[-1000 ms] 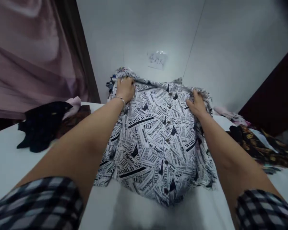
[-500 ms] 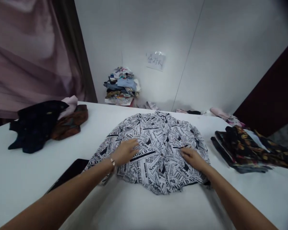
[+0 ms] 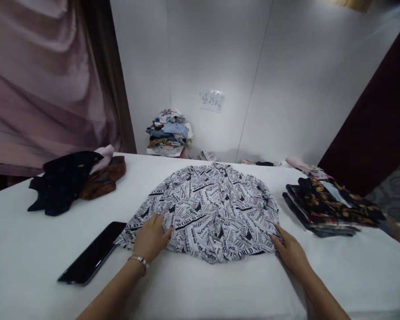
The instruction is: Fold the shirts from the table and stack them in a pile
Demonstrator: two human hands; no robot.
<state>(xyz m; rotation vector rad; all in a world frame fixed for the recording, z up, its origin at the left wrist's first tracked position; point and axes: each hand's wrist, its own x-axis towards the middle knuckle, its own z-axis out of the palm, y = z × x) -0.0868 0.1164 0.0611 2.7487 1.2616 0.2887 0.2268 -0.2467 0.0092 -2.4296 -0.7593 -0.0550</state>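
A white button-front shirt [image 3: 203,218] with black newspaper print lies spread front up, its collar at the far side and its hem towards me. My left hand [image 3: 151,238] rests on the shirt's lower left part beside the sleeve, thumb and fingers apart. At the lower right edge of the shirt is my right hand [image 3: 291,253], fingers extended and touching the cloth. Neither hand grips the fabric visibly. A dark phone-like slab [image 3: 93,253] lies left of my left hand.
The white table [image 3: 200,289] bears a dark garment [image 3: 65,182] and a brown one [image 3: 103,180] at left. Folded clothes [image 3: 330,204] are stacked at right. Behind stands a tall clothes pile [image 3: 170,133] against the wall, near a paper sign [image 3: 212,101].
Both hands have moved from the shirt's middle outwards and nearer me, to its lower sides. My view has tilted up slightly, and the dark slab shows more fully.
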